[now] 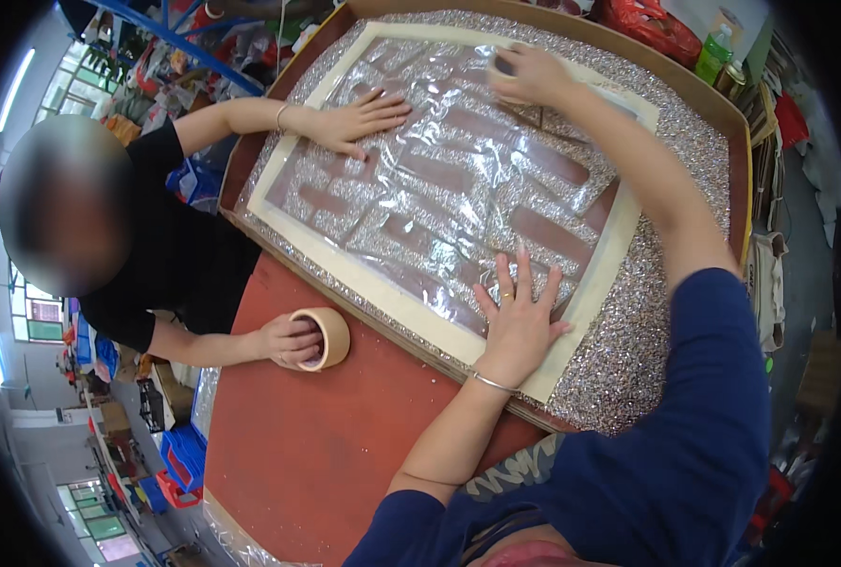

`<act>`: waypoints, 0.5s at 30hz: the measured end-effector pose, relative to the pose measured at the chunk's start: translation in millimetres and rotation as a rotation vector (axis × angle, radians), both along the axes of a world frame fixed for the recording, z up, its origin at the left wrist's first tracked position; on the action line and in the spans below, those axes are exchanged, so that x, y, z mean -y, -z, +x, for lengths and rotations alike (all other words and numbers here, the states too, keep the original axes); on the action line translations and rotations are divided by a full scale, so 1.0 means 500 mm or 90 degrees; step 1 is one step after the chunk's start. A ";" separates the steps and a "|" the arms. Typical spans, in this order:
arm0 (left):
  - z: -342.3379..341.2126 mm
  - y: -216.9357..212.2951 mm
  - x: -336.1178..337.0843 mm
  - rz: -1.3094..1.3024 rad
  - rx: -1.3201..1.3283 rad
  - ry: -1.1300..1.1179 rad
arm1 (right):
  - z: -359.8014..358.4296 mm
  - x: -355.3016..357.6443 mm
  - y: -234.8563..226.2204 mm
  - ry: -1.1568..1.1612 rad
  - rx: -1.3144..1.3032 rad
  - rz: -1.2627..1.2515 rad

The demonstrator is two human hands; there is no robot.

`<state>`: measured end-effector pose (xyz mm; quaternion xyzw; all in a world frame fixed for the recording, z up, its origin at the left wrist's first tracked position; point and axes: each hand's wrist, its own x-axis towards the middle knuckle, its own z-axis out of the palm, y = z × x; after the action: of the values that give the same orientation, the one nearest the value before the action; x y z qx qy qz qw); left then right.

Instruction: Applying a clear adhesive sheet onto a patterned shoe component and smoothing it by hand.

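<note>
Clear sheet (458, 198) under our palm

In the head view it lies over sparkling grains (619, 359) in the tray (739, 180). Our left hand (518, 326) spreads flat on it, fingers open, by the tray's near corner; our right hand (531, 76) grips a cream roll (493, 74) toward the far edge. A co-worker's hand (354, 123) touches it.
</note>
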<state>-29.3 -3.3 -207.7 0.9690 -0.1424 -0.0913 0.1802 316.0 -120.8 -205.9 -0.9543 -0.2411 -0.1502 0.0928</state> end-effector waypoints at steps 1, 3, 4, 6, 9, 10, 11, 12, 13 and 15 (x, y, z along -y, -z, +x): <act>0.001 0.001 0.003 -0.004 -0.001 -0.004 | 0.008 -0.050 0.007 0.039 0.043 0.002; -0.004 -0.006 0.009 0.009 -0.017 0.002 | 0.005 -0.065 0.043 0.081 0.081 -0.001; -0.006 -0.005 0.007 0.005 -0.020 -0.002 | 0.002 -0.049 0.057 0.037 0.089 0.001; -0.003 -0.002 -0.005 -0.002 -0.018 -0.025 | -0.044 -0.005 0.035 -0.046 0.050 0.045; 0.000 -0.015 -0.004 0.027 -0.029 -0.007 | -0.163 0.214 0.007 -0.084 0.061 0.069; 0.002 -0.012 -0.007 0.022 -0.030 -0.006 | -0.206 0.250 -0.014 -0.032 0.019 0.043; 0.002 -0.011 -0.007 0.019 -0.030 -0.004 | -0.245 0.273 -0.033 0.024 -0.023 0.017; 0.002 -0.009 -0.006 0.017 -0.040 -0.006 | -0.264 0.283 -0.028 0.030 -0.023 0.017; 0.003 -0.008 -0.005 0.013 -0.051 -0.011 | -0.276 0.289 -0.021 -0.010 -0.014 0.017; 0.008 -0.010 -0.007 0.014 -0.050 -0.012 | -0.264 0.276 -0.008 -0.053 -0.005 0.020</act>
<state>-25.4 0.1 -203.0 0.9679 -0.1252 -0.1288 0.1760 184.2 -258.7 -202.0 -0.9425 -0.2778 -0.1463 0.1146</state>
